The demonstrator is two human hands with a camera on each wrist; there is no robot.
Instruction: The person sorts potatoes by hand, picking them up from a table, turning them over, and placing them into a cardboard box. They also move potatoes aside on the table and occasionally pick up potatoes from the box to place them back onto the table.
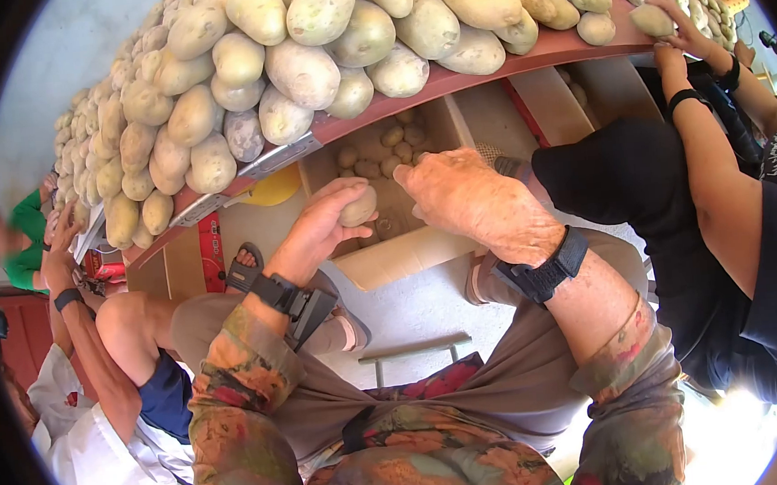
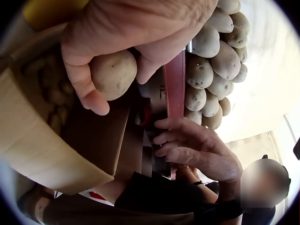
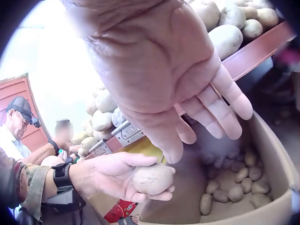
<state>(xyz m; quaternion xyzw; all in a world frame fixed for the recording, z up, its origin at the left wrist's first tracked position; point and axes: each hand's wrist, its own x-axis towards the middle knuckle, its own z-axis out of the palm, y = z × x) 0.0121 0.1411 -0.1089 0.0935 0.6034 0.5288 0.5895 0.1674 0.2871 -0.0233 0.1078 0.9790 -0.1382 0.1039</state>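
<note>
My left hand point(image 1: 326, 224) holds a small pale potato point(image 1: 358, 206) above an open cardboard box point(image 1: 408, 257). In the left wrist view the fingers and thumb curl round that potato point(image 2: 114, 75). The right wrist view shows it point(image 3: 153, 178) resting in the left palm, fingertips around its far side. My right hand point(image 1: 476, 202) hovers just right of it, over the box; from its own wrist view the hand point(image 3: 164, 70) has its fingers extended, palm showing, with nothing held. Several small potatoes point(image 3: 236, 192) lie in the box.
Large potatoes point(image 1: 303, 73) are heaped on a shelf with a red edge point(image 1: 450, 85) ahead. A person at the right, in dark clothes point(image 1: 617, 163), holds a potato point(image 1: 652, 20). Another person in a white shirt point(image 1: 97, 452) sits at the left. A yellow object point(image 1: 274, 187) lies beside the box.
</note>
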